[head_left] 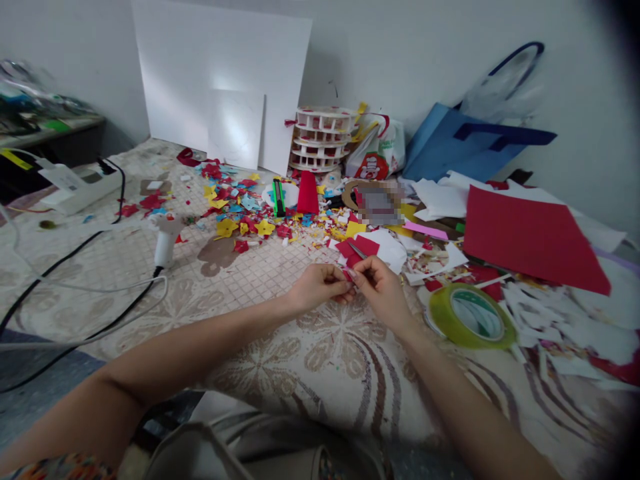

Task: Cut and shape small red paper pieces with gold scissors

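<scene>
Two bare hands are working close together above a cloth-covered worktop [280,347], near the middle of the view; clock directions are running from these hands, with 12 pointing to the wall. The left hand [323,288] and the right hand [377,287] are meeting at the fingertips, each grip closing in a pinch on a small red piece [349,273], mostly hidden by the fingers. A thin metal tool [357,251] is pointing from the right hand toward 10 o'clock, over red paper; its kind is hard to tell.

Between 9 and 10 o'clock, a white glue gun [164,241] is standing nose up, its black cord trailing toward the lower left. Around 10 o'clock, yellow paper flowers [227,228] are lying among red and blue scraps. Between 10 and 11, a green-and-black cutter [279,198] is resting just beside a red strip [308,193]. Just before 12, a white tiered structure [324,141] is standing near the wall, with a white plastic bag [375,150] beside it. Toward 1 o'clock, a blue bag [445,143] is leaning. Between 2 and 3, a large red sheet [533,240] is lying over white paper, and between 3 and 4, a yellowish tape roll [447,315] is sitting near the right forearm.
</scene>
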`<state>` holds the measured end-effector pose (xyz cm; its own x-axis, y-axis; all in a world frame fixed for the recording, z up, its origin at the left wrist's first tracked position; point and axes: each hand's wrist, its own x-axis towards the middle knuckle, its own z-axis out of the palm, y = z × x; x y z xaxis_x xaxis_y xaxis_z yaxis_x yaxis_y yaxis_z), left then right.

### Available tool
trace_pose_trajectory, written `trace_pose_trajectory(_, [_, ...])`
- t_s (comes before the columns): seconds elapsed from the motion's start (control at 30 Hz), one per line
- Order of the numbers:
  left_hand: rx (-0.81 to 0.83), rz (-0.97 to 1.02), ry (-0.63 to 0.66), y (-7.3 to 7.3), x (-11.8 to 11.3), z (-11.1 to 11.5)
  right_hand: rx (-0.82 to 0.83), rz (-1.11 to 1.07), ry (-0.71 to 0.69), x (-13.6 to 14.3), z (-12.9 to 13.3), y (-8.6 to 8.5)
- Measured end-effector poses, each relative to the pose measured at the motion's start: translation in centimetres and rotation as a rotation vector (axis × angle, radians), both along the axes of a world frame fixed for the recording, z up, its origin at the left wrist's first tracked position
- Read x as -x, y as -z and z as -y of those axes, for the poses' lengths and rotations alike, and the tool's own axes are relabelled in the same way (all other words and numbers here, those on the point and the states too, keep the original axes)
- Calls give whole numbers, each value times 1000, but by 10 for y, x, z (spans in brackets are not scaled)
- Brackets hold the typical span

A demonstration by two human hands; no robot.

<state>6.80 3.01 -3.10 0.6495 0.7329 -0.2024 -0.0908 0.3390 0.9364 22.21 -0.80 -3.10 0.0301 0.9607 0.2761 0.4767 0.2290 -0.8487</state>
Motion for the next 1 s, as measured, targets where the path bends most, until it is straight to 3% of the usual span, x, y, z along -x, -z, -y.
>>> trace_pose_trajectory(0.27, [27,4,-11,-1,1,-1,-51,-67,82,7,-1,4])
trace_pose_trajectory(0.6, [81,17,23,-3,2,-5,108,-361,-18,4,-2,2])
trace_pose_trajectory(1.0, [160,1,59,-2,3,-9,162,-432,-9,-2,-3,4])
